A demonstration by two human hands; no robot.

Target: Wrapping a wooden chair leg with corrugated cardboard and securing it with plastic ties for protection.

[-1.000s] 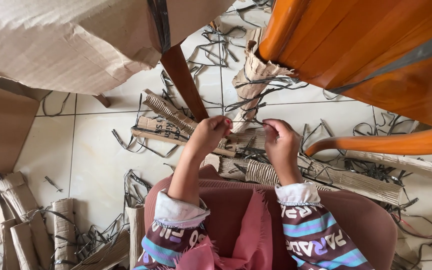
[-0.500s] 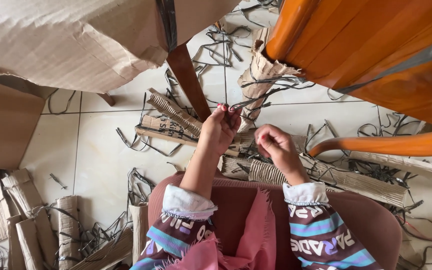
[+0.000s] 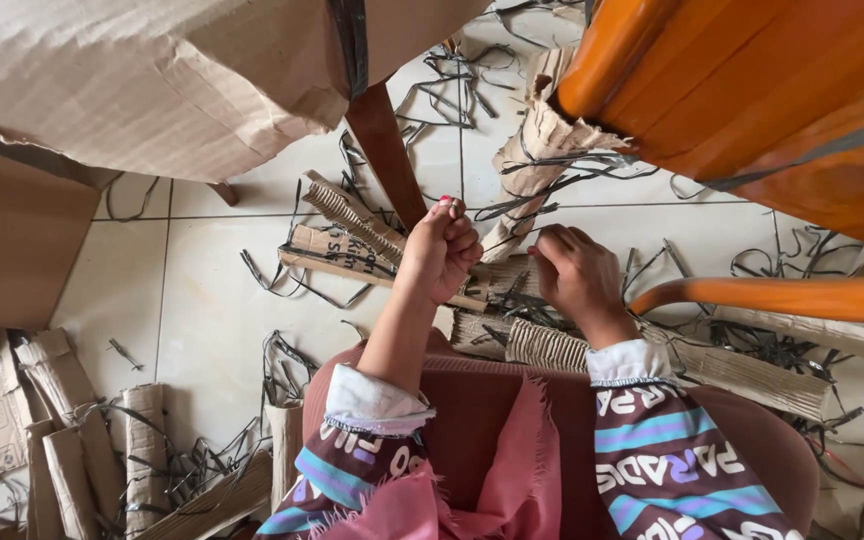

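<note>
Raised a little higher than half a second ago, the left hand is now seen lifted off the pile, while the right hand has stayed low on the heap.

Largest first: a big sheet of creased brown cardboard is spread across the top left, and an orange wooden chair is set across the top right, its curved rail reaching out just beside the right hand. White floor tiles are laid beneath everything. A flat cardboard panel is propped at the left edge, and folded cardboard rolls are stacked at the bottom left among tangles of dark strapping.

Between the hands, a heap of corrugated cardboard strips is piled on the floor. A twisted cardboard bundle, bound with dark strapping, is stood near the chair edge.

The left grip is closed into a fist, and a thin dark strip seems to be pinched in it, though that cannot be told for sure. The right grip is curled downward onto the strips; whether anything is clamped inside cannot be told.
</note>
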